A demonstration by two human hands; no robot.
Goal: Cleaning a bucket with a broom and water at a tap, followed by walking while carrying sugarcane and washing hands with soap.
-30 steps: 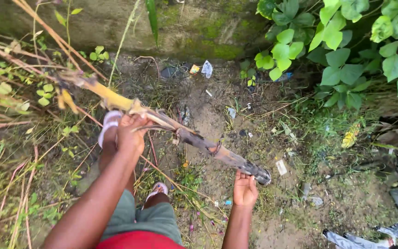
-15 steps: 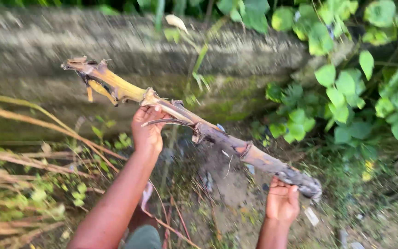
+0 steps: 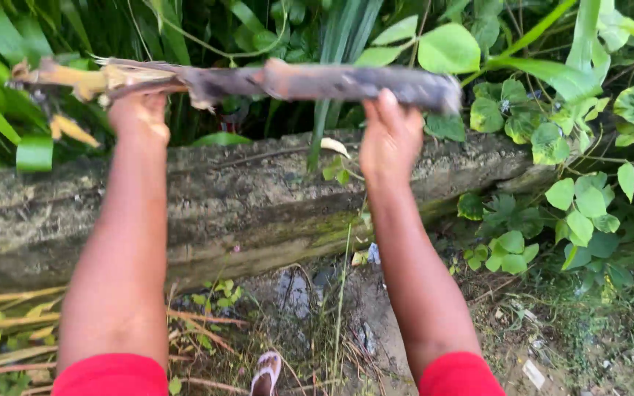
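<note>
Lifting a stalk (image 3: 258, 81) level above a mossy wall (image 3: 258, 198), the left hand (image 3: 139, 116) is curled round its yellowed left end, the right hand (image 3: 389, 136) cupping the dark right end; clearing the wall looks next, needing a firm two-handed heave toward the far leaves (image 3: 552, 125).

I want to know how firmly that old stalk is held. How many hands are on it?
2. The left hand grips the stalk under its yellowish, frayed end; the right hand holds it near the dark, thicker end. Both arms are raised over the mossy concrete wall.
</note>
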